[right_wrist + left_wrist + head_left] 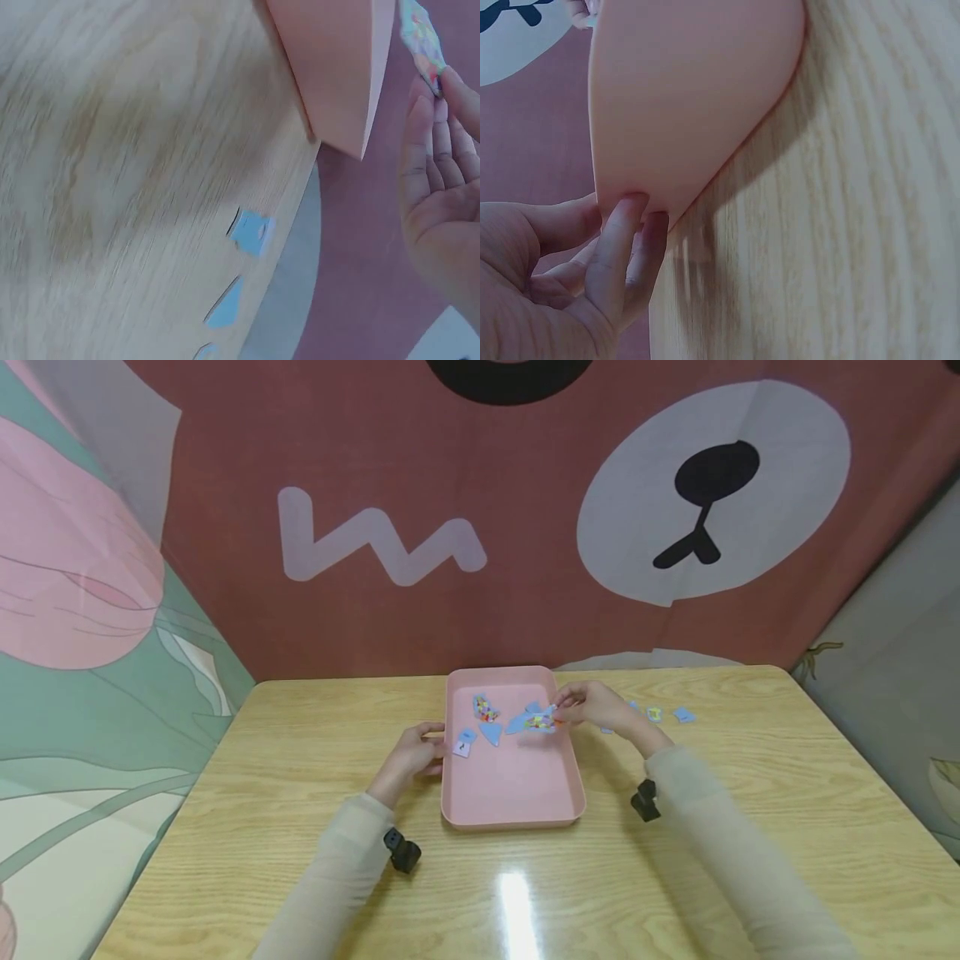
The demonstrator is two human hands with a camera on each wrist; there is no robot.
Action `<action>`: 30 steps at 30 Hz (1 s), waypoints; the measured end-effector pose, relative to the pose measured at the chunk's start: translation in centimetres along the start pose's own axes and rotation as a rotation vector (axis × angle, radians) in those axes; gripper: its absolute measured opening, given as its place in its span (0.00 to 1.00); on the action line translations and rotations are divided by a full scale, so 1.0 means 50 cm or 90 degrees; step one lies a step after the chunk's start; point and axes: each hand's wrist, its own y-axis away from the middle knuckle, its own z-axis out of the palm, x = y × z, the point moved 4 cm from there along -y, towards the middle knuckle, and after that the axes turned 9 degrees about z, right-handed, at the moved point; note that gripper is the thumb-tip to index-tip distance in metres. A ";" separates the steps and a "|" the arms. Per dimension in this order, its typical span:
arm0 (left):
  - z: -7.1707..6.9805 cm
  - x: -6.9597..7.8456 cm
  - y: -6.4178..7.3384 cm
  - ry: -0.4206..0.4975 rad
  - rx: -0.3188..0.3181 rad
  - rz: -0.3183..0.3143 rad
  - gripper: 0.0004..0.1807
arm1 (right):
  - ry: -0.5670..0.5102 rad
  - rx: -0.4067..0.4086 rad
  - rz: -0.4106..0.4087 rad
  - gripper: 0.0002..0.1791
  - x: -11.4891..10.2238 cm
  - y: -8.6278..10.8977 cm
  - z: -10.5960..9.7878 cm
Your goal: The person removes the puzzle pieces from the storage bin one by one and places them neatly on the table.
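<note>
Table [352, 735]: light wood grain, far edge near a reddish-brown cloth backdrop [420, 618]; its surface runs well past the tray on both sides and toward the person.

Tray [510, 793]: pink, rectangular, rounded corners, raised walls; far rim near the table's far edge. Contents, mostly in the far half: a multicoloured piece [484, 708], a pointed blue piece [491, 733], a small blue piece [467, 736] and, beside it, a pale square [462, 749] with a dark mark; more blue shapes lie toward the right.

Loose, right of the tray: several small pieces, among them a yellow-patterned one [655, 714] and a blue one [683, 716].

Left hand [412, 750]: fingers spread, partly bent, touching the tray's left wall.

Right hand [596, 706]: thumb and fingertip closed together, pinching one end of the held piece [540, 721].

Held piece: above the tray, near its right rim; flat, light blue with small bright patches.
</note>
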 end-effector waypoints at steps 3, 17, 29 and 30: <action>0.000 0.000 0.000 0.000 -0.001 0.000 0.25 | -0.045 0.010 0.013 0.23 0.015 0.005 -0.022; 0.001 -0.003 0.001 -0.008 -0.001 -0.003 0.26 | -0.217 0.090 0.043 0.32 0.096 0.048 -0.120; -0.001 0.000 -0.002 -0.008 0.002 -0.008 0.26 | -0.469 0.122 0.083 0.08 0.190 0.104 -0.187; -0.001 0.001 -0.002 -0.009 0.002 -0.008 0.26 | -0.503 0.121 0.081 0.09 0.197 0.110 -0.191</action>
